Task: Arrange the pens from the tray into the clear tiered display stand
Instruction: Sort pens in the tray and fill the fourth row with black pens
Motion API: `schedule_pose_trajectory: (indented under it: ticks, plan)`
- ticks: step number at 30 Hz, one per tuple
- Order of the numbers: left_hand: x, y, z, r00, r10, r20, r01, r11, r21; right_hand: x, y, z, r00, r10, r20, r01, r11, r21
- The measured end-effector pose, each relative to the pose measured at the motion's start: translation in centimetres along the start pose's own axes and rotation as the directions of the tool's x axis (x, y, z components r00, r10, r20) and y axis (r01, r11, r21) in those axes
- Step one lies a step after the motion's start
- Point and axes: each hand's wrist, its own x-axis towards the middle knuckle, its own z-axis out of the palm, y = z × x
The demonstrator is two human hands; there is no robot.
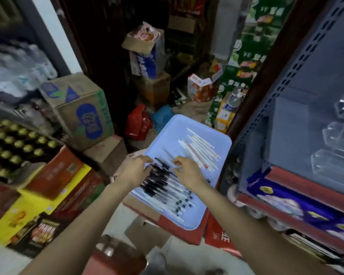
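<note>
A pale blue tray (216, 143) rests on red cartons in front of me. Several black-capped pens (163, 189) lie in a row across its near half, and several white pens with red tips (201, 149) lie in its far half. My left hand (136, 169) rests at the tray's left edge, its fingers on the black pens. My right hand (187, 171) hovers over the middle of the tray with fingers curled down toward the pens. Whether either hand pinches a pen is blurred. The clear tiered display stand (338, 135) sits on the shelf at right, and I see no pens in it.
A grey metal shelf (286, 116) with a perforated upright stands at right, with blue and red packages below it. Cardboard cartons (81, 110), a crate of gold-capped bottles (14, 147), and red and blue bags (139, 124) crowd the floor at left and behind the tray.
</note>
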Motion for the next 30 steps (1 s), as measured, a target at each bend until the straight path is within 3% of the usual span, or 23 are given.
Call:
schedule_pose_trajectory:
  ticks: [5,11,19,26,30]
  plan:
    - [0.1,-2.4,1.3,0.981,0.094,0.172,-0.117,0.985,0.128,0.5,0.9,2.3,0.996,0.078,0.038,-0.074,0.992,-0.098]
    - [0.2,-3.3,1.8,0.987,0.124,0.100,-0.140,0.976,0.168,0.9,0.5,2.0,0.995,0.082,0.053,-0.076,0.992,-0.104]
    - [0.8,-2.9,1.8,0.999,0.030,0.045,-0.027,0.997,-0.076,2.1,0.1,1.7,0.979,0.089,0.181,-0.049,0.976,-0.212]
    - [0.7,-1.6,1.1,0.999,-0.027,0.044,0.036,0.973,-0.228,2.0,1.2,1.7,0.983,0.065,0.172,-0.041,0.990,-0.137]
    - [0.7,-0.2,0.4,0.995,-0.089,-0.043,0.065,0.920,-0.385,1.3,0.8,0.3,0.993,0.045,0.108,-0.044,0.999,-0.013]
